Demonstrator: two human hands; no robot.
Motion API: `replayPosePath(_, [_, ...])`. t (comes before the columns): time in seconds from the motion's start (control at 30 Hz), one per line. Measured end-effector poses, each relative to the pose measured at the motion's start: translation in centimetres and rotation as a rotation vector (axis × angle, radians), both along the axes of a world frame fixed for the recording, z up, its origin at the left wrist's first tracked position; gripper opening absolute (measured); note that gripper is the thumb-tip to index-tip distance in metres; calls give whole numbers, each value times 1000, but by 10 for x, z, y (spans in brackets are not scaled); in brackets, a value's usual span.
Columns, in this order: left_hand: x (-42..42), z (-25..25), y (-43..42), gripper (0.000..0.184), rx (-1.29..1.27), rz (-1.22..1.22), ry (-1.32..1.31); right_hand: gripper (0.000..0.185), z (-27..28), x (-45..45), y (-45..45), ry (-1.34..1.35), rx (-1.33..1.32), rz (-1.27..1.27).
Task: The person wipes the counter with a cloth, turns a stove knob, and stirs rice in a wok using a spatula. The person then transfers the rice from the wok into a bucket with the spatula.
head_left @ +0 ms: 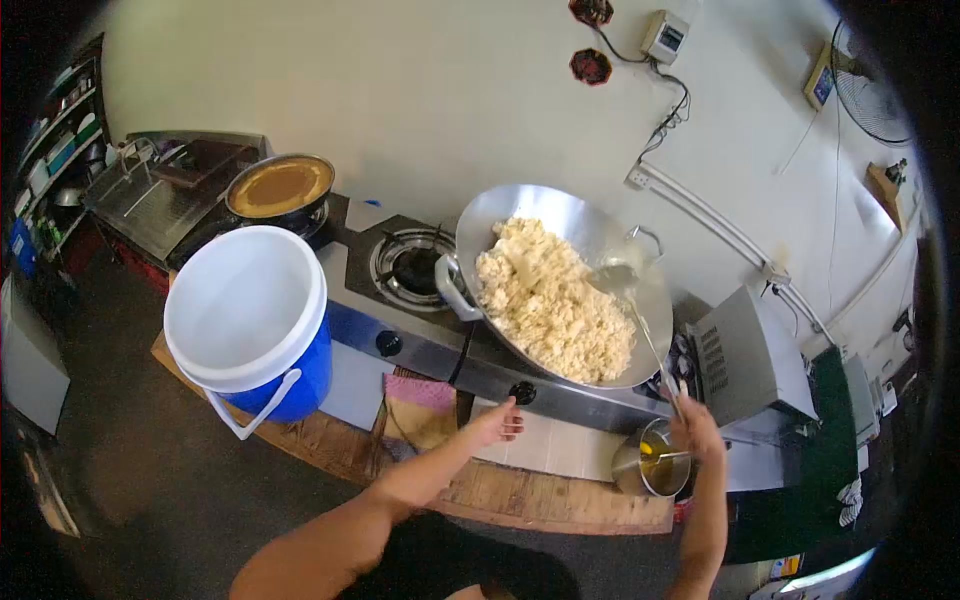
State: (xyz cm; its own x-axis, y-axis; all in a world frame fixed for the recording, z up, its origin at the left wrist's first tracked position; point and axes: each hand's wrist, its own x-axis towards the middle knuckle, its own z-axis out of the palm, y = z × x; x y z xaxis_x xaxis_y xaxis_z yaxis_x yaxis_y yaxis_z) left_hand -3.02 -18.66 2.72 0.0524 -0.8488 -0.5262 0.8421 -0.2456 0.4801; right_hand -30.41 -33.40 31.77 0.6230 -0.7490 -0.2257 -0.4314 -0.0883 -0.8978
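Observation:
A large steel wok (490,205) on the stove holds a heap of pale yellow, crumbly food (555,310). My right hand (697,432) is closed around the long handle of a metal ladle (648,335), whose head rests against the wok's right inner side. Close below the wok, my left hand (494,424) has its thumb apart from loosely curled fingers and holds nothing. Its thumb is just below a black stove knob (522,393); whether they touch, I cannot tell. Beneath my right hand stands a metal pot (628,468) containing yellowish liquid and a utensil.
A blue bucket with a white rim (180,345) stands on the wooden ledge (540,500) at left. Behind it is a round pan of brown-and-yellow food (280,188). An uncovered burner (415,268), a pink-and-tan cloth (420,412) and a metal box-like guard (755,355) are nearby.

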Motion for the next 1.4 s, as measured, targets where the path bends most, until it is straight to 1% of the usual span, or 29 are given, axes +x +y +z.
replayPosePath(0.03, [-7,7,-10,46,16,30,24,37,-12,-13,-2,-56,160,-53])
replayPosePath(0.07, [-13,11,-16,47,34,60,49,38,-12,-19,13,-27,143,-123])
replayPosePath(0.1, [-17,-1,-24,46,5,78,65,39,-13,-22,27,-71,234,-168])
replayPosePath(0.13, [-17,-24,-36,44,-23,98,82,40,-31,-30,31,-153,151,-202])
replayPosePath(0.17, [-18,-36,-44,43,-52,121,101,39,-23,-25,51,-263,306,-136])
replayPosePath(0.23, [-24,-21,-50,38,-13,181,90,35,-43,-31,57,-326,309,-70])
replayPosePath(0.3, [-26,-2,-53,35,54,186,88,30,-49,-16,77,-524,377,-56])
replayPosePath(0.37, [-32,-11,-62,33,170,244,-155,28,-56,-1,84,-600,304,-101])
replayPosePath(0.4, [-34,-14,-66,32,232,273,-274,28,-58,4,78,-498,241,-67])
replayPosePath(0.5, [-30,50,-28,25,419,27,-1517,25,-70,10,56,-205,-34,-61])
replayPosePath(0.57, [-25,48,-31,22,334,3,-1739,24,-75,13,48,-99,-262,-90])
replayPosePath(0.6, [-21,48,-27,20,300,-13,-1850,22,-79,20,49,-131,-552,-8])
replayPosePath(0.7, [-14,73,-10,19,77,-194,-2134,25,-78,36,46,-326,-529,-4])
replayPosePath(0.73, [-10,70,-12,21,74,-220,-2182,24,-33,45,69,-162,-448,24])
replayPosePath(0.8, [-8,54,-12,27,43,-297,-2267,17,-36,52,45,-239,-626,51])
replayPosePath(0.9, [-8,103,34,39,91,-274,-2135,15,13,71,61,-178,-921,20])
replayPosePath(0.93, [-6,117,57,48,81,-141,-2154,16,23,71,58,-75,-896,-36])
replayPosePath(0.97, [1,142,86,46,17,-38,-2134,19,19,63,31,3,-855,34])
replayPosePath(1.0, [12,178,118,44,-44,62,-2106,25,23,59,23,21,-954,57])
replayPosePath(1.03, [20,226,153,39,59,177,-2120,31,28,60,20,41,-1048,91])
replayPosePath(1.07, [43,243,184,33,-4,392,-2110,35,38,61,23,143,-1156,87])
replayPosePath(1.1, [56,276,221,34,253,492,-2286,40,44,63,26,246,-1262,89])
replayPosePath(1.13, [74,277,253,38,485,774,-2415,42,41,61,17,147,-1211,128])
replayPosePath(1.2, [117,292,316,45,985,842,-2445,43,48,65,28,143,-1114,112])
replayPosePath(1.23, [152,276,351,49,1138,934,-2477,43,54,66,34,140,-1075,91])
replayPosePath(1.27, [171,266,376,52,1144,961,-2236,43,54,67,38,135,-1061,53])
replayPosePath(1.3, [189,259,394,55,1145,971,-2001,42,52,65,38,268,-1090,63])
replayPosePath(1.37, [223,228,417,59,758,996,-1790,40,45,64,38,525,-1124,88])
replayPosePath(1.4, [224,232,415,60,581,985,-1676,38,40,64,39,551,-1136,140])
